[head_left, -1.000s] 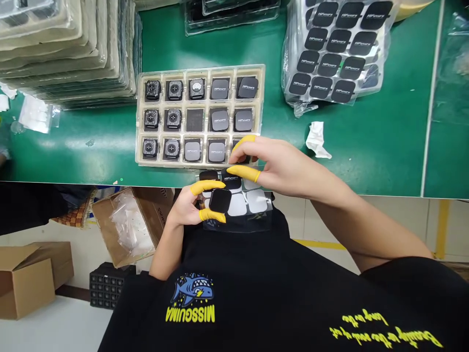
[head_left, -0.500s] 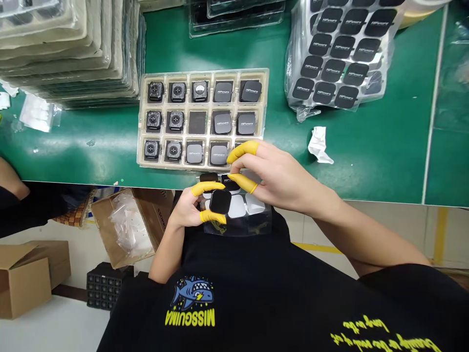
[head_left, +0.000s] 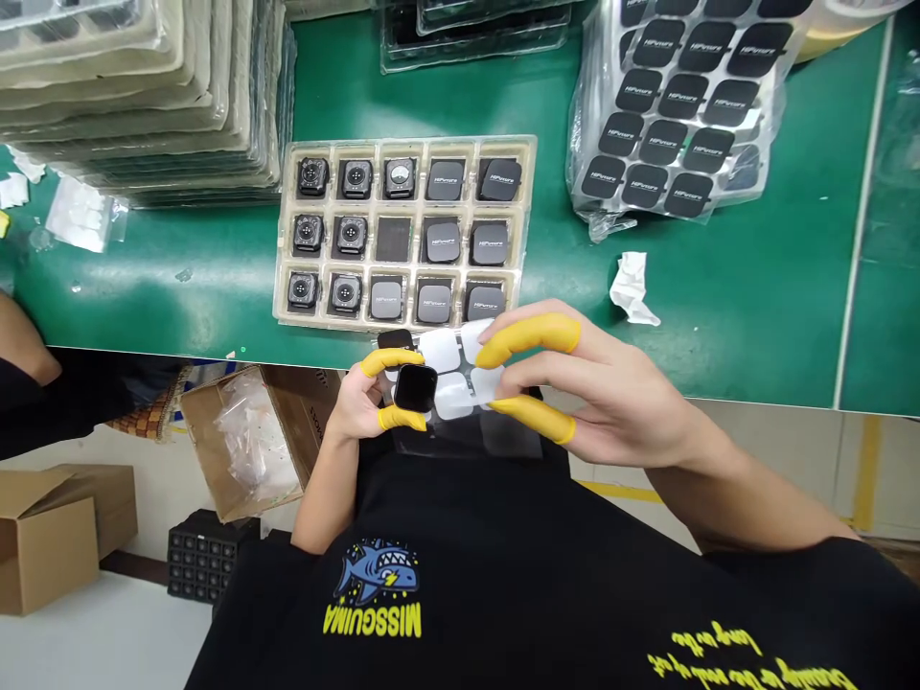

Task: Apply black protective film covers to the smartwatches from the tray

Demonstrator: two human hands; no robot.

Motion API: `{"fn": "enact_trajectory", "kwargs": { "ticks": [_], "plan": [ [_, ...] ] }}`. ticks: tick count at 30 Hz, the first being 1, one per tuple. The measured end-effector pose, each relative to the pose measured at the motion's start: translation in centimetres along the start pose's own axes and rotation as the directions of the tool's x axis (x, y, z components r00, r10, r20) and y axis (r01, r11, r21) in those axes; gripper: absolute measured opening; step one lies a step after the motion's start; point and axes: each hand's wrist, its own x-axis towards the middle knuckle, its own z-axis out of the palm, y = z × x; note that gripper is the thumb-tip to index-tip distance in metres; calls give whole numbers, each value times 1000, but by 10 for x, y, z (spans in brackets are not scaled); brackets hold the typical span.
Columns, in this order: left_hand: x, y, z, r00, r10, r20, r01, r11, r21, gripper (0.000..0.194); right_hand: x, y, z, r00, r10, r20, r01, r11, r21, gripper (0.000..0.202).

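My left hand (head_left: 363, 398), with yellow finger cots, pinches a dark square smartwatch (head_left: 415, 388), its blank black face turned up. Behind the watch lies a clear sheet of stickers (head_left: 452, 395) with white square spots and some dark squares at its far left. My right hand (head_left: 528, 379), also in yellow finger cots, has its fingertips on the sheet's right part, seemingly gripping it; the exact contact is partly hidden. Just beyond both hands, a plastic tray (head_left: 282, 244) holds watches lying back up and several grey squares marked HiFuture. One middle compartment shows only a dark pad.
Tall stacks of trays (head_left: 194, 105) fill the table's far left. A pile of HiFuture sticker sheets (head_left: 665, 139) lies at the right, with crumpled white paper (head_left: 633, 287) nearby. Below the table's edge stand cardboard boxes (head_left: 57, 537). Another person's arm (head_left: 25, 340) shows at left.
My right hand has moved right and down from the dark HiFuture square onto the sheet's right part. The watch and left hand have shifted slightly left. More white spots show.
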Motion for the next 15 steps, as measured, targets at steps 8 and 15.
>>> {"fn": "enact_trajectory", "kwargs": {
  "ticks": [8, 15],
  "plan": [
    [3, -10, 9, 998, -65, 4, 64, 996, 57, 79, 16, -18, 6, 955, 297, 2, -291, 936, 200, 15],
    [2, -14, 10, 999, 2, 51, -5, 998, 63, 83, 28, -5, 28, 938, 336, 90, -348, 906, 240, 10]
  ]
}}
